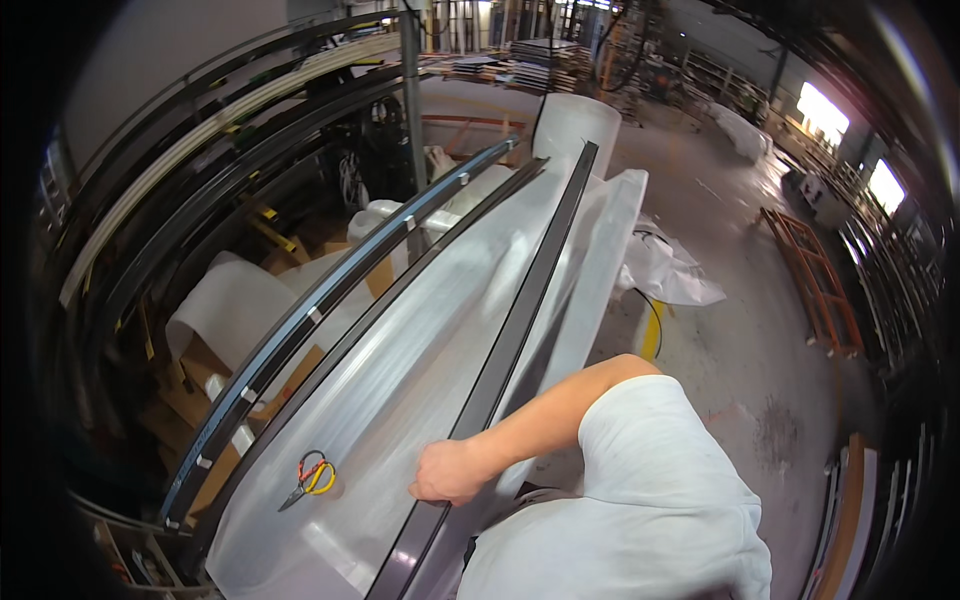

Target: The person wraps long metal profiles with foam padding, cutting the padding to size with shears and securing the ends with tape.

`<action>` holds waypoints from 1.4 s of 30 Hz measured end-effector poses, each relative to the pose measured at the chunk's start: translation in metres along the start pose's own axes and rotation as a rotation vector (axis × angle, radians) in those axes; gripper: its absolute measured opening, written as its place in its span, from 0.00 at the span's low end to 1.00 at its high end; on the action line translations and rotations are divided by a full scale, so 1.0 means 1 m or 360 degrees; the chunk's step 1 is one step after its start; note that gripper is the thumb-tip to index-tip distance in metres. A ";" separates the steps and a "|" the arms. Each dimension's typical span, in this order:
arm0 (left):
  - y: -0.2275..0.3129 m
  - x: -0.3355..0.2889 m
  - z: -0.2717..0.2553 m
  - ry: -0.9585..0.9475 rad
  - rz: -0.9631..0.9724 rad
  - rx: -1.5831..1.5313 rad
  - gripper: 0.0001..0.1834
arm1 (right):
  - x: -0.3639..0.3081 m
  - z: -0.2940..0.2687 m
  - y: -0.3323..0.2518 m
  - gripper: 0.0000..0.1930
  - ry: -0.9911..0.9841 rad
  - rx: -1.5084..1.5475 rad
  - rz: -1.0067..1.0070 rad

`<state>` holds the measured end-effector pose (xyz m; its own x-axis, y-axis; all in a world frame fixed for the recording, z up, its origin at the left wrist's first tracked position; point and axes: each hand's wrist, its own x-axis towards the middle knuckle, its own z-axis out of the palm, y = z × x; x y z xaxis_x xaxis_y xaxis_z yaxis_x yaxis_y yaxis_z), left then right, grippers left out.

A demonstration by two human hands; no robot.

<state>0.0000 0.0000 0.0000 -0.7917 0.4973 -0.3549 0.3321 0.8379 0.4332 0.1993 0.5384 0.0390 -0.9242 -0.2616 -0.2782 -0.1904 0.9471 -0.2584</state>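
Observation:
My right hand (450, 474) rests over a long dark grey metal profile (520, 320), its fingers curled round the bar near the close end. The profile runs away from me, on top of a wide sheet of translucent white packing foam (400, 390). To the left of the hand, on the foam, lies a pair of scissors (308, 482) with dark blades and red and yellow handles. My left hand is out of view.
Two long rails edge the work surface on the left: a dark rail (370, 318) and a blue-topped rail (345, 278) with white clips. A foam roll (577, 125) stands at the far end. Racks of long profiles (200, 150) lie left. An orange frame (812, 280) leans at right.

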 end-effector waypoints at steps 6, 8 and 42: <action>-0.017 0.035 0.034 -0.0441 0.0073 0.0057 0.30 | -0.048 0.045 0.003 0.21 -0.0029 0.0153 0.0199; 0.089 0.012 0.010 -0.0485 0.0386 0.0608 0.28 | -0.057 0.057 0.008 0.21 -0.0121 0.0187 0.0253; 0.064 0.034 0.145 -0.0398 0.0842 0.0508 0.30 | -0.121 0.163 0.044 0.09 0.0314 -0.0099 0.0368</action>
<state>0.0688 0.1030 -0.1041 -0.3503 0.8646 -0.3602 0.8092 0.4730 0.3485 0.3567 0.5818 -0.0893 -0.9906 -0.0028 -0.1366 0.0180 0.9884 -0.1507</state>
